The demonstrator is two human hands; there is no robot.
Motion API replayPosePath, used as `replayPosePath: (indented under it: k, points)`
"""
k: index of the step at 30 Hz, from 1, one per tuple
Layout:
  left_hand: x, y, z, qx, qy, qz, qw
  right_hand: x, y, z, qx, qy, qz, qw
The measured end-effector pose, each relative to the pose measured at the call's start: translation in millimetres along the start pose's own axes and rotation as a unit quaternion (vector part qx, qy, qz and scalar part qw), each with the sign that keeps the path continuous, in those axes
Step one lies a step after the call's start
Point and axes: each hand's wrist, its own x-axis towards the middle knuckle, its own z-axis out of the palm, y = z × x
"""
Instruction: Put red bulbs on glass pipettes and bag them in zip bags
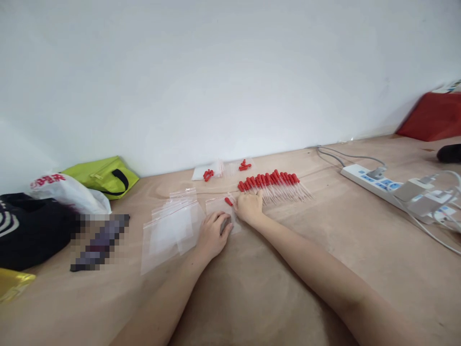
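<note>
My left hand [215,234] rests over a small clear zip-lock bag [212,205], its fingers curled and the thumb bent in toward them at the bag's edge. Right beside it, my right hand [249,207] is closed, with its fingertips at a dropper with a red bulb [228,201]. The bulb sticks out left of those fingers, above the bag; the thin tube is mostly hidden. Just beyond my right hand lies a row of several red-bulbed droppers [268,180], their clear tubes pointing toward me. Flat zip-lock bags [171,228] overlap in a stack left of my left hand.
Near the wall lie two bags with red-bulbed droppers, one group [208,175] left of the other [245,166]. A white power strip [367,179] with chargers and cables is at right. A lime-green pouch [104,174], white plastic bag [72,192] and black cap [39,230] sit left.
</note>
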Motion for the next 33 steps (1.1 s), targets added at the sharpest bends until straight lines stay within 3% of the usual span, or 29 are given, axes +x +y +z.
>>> replayPosePath:
  k: [6, 9, 14, 19, 25, 29, 33]
  points:
    - [3, -1, -3.1, -0.019, -0.007, -0.017, 1.000, -26, 24, -13, -0.034, -0.025, -0.048, 0.998]
    - [17, 0, -5.4, -0.019, 0.001, -0.086, 0.996, -36, 42, -17, -0.010, -0.041, -0.033, 0.999]
    - [54, -2, -1.5, 0.052, -0.007, -0.233, 0.971, -39, 53, -16, 0.045, -0.009, -0.020, 0.999]
    - [71, -6, 3.8, 0.008, -0.004, -0.219, 0.976, -41, 49, -10, 0.026, 0.001, -0.045, 0.999]
    - [52, 2, -1.4, -0.114, 0.020, -0.168, 0.979, -49, 73, -8, 0.033, 0.058, -0.079, 0.995]
    - [23, 10, 0.4, -0.329, 0.031, -0.124, 0.936, -56, 94, -6, 0.112, 0.102, -0.129, 0.980]
    - [2, 19, 5.7, -0.392, 0.005, -0.124, 0.912, -61, 95, -1, 0.205, 0.086, -0.177, 0.959]
